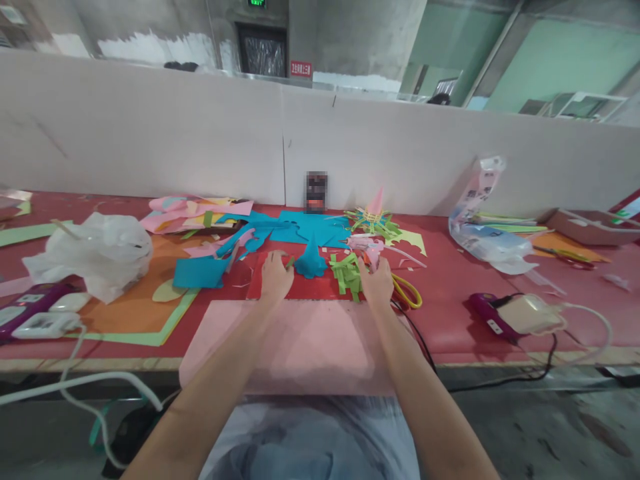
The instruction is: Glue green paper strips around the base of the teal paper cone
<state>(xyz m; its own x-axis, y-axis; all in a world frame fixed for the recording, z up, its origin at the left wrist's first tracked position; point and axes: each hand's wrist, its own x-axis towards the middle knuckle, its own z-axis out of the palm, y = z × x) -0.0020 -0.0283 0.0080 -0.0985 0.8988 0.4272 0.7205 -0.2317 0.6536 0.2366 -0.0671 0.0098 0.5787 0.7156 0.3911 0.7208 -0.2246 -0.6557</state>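
Observation:
A blue paper cone (311, 260) with a flared, scalloped base stands upright between my hands. On its left, my left hand (277, 275) is closed, with a small bit of green paper strip (291, 262) showing at the thumb. To the right, my right hand (377, 279) is closed around the handle end of a pink hot glue gun (366, 245); the fingers partly cover it. A clear glue stick (407, 256) sticks out of the gun's back. Several cut green paper strips (345, 273) lie in a pile beside my right hand. Under the cone is a red sheet (310, 289).
Blue paper sheets (315, 229) and a pink-coned paper piece (375, 210) lie behind. Left are paper scraps (195, 212), a crumpled white plastic bag (105, 253) and a power strip (35, 310). Right are a yellow cord loop (409, 292), another power strip (493, 317) and scissors (565, 255).

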